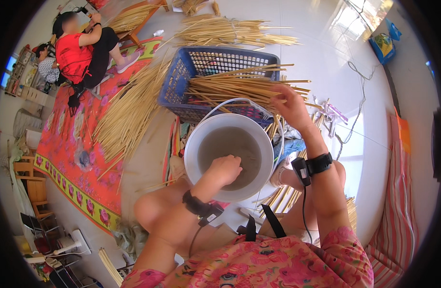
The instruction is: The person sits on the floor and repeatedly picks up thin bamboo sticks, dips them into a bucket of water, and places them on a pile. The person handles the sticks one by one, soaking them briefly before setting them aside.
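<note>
A white plastic bucket [229, 124] stands between my knees, holding murky greyish water [229, 144]. My left hand [225, 169] reaches over the near rim, its curled fingertips at the water; whether they hold anything is hidden. Just beyond the bucket sits a blue plastic basket [175, 81] with perforated walls. Thin straw-coloured stalks [234, 86] lie in it, their ends sticking out over its right side. My right hand [288, 106] is at those right-hand ends, fingers bent and spread, with no stalk plainly gripped. The bucket's wire handle [220, 106] leans against the basket.
More stalks [134, 104] spread over the floor and a red floral mat [67, 144] to the left. A stalk bundle [238, 32] lies behind the basket. A person in red [74, 50] sits at far left. A rope [363, 90] trails across the right-hand tiles.
</note>
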